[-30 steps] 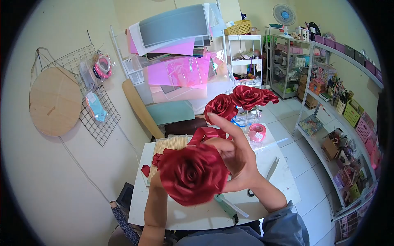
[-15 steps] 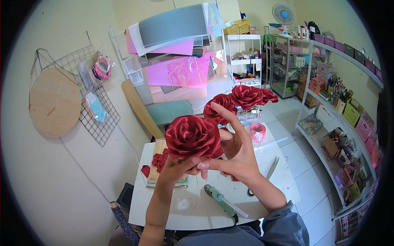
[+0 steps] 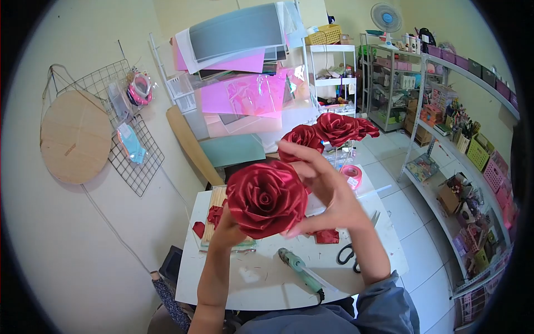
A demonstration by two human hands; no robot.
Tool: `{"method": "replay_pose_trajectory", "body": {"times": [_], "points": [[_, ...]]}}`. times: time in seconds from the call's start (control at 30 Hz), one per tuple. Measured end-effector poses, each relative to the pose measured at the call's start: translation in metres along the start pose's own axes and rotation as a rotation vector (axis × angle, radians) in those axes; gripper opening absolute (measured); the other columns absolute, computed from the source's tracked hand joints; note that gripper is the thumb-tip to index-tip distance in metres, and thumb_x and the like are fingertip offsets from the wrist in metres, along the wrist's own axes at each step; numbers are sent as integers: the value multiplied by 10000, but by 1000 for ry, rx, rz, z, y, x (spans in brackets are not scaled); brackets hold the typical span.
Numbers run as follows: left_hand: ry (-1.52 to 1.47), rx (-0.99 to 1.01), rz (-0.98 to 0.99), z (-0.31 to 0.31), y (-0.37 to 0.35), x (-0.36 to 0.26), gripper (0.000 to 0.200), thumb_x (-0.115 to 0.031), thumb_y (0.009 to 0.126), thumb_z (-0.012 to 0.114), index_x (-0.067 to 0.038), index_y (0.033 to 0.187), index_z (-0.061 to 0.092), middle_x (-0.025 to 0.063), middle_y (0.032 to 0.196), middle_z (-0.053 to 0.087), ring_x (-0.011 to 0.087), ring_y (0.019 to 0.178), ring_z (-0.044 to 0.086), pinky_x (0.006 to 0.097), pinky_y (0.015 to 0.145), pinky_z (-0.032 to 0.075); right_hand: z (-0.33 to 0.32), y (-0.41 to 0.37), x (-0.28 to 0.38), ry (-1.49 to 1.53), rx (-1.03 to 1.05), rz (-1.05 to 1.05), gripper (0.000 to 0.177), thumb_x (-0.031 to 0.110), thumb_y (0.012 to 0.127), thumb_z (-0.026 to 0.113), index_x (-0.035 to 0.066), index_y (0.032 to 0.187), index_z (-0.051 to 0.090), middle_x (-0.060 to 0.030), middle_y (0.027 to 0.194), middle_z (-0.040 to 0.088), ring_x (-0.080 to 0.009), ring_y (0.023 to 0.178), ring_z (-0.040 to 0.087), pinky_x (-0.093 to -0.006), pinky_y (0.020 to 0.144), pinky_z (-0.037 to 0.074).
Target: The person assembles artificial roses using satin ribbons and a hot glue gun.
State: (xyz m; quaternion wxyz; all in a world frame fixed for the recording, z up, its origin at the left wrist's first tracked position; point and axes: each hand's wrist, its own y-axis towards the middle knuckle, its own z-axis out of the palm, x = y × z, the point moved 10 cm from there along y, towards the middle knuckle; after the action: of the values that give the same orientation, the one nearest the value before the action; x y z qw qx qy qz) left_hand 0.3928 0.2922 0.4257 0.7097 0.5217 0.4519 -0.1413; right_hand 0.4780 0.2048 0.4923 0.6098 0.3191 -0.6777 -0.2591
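A large red satin ribbon rose (image 3: 266,197) is held up over the table, its spiral centre tilted toward me. Below and behind its left side, my left hand (image 3: 226,229) grips it; the fingers are mostly hidden by the petals. At the rose's right edge my right hand (image 3: 334,197) has its fingers spread and curved, with the thumb against the lower right petals. Beyond it stand more satin roses (image 3: 338,129) on thin stems. Red ribbon pieces (image 3: 327,236) lie on the table under my right hand. A green glue gun (image 3: 300,270) rests nearer me.
Black-handled scissors (image 3: 346,254) lie on the white table (image 3: 261,289), partly behind my right forearm. Wooden sticks (image 3: 218,196) and red petals (image 3: 198,229) are at the left. A pink tape roll (image 3: 351,175) sits at the back. Metal shelves (image 3: 428,133) line the right.
The rose has tipped so its centre faces me more. My right hand has shifted a little, its thumb moving from under the base to the lower right petals. More of the scissors' handles shows.
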Motion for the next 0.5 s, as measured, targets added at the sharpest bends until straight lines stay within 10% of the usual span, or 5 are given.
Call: {"method": "replay_pose_trajectory", "body": {"times": [0.23,0.5], "points": [[488,-92,119,-23,-13,-10,525,-9,634,643,-2,1101,403,76,1050,495,156,939,485,276,799,396,-27,-46,-93,-669,271,440,153,87,679,592,21,817,598,-113,815,597,-225,759,571,-302,707,438],[605,-349,90,-43,-101,4,461,-68,592,690,7,1002,495,81,935,561,171,844,545,271,731,434,-26,-106,-187,-1381,410,635,103,113,605,562,38,675,569,-141,681,574,-266,689,577,-366,643,444]]}}
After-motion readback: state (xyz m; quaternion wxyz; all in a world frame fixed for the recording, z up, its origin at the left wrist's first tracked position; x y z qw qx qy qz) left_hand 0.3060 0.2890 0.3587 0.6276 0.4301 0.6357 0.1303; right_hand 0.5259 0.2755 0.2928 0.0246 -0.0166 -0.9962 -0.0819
